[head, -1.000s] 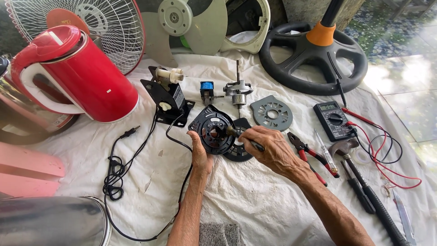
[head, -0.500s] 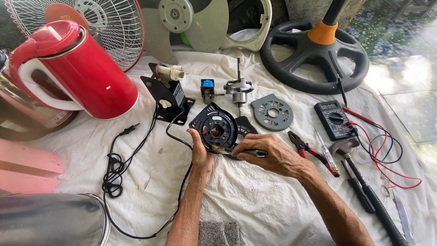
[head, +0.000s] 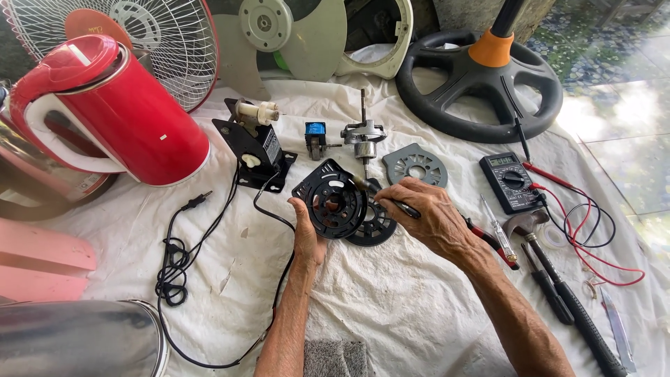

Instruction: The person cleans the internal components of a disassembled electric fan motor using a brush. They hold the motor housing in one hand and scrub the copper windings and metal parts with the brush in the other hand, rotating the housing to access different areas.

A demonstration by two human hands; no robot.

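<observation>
My left hand (head: 306, 234) holds a round black plastic motor cover (head: 330, 199) tilted up off the white cloth (head: 391, 307). My right hand (head: 427, 216) grips a thin dark screwdriver (head: 380, 195), its tip against the cover's upper right edge. A second black round part (head: 377, 225) lies flat beneath and just right of the cover.
A red kettle (head: 122, 115) lies at the left, a fan grille (head: 160, 38) behind it. A black switch box (head: 255, 150) with its cord (head: 174, 269), a motor shaft (head: 363, 132), a grey disc (head: 416, 166), a multimeter (head: 508, 181), pliers (head: 488, 237), a hammer (head: 558, 279) and a fan base (head: 481, 77) surround the hands.
My right hand has shifted the screwdriver slightly along the cover's edge. The left hand has tilted the cover up a bit more.
</observation>
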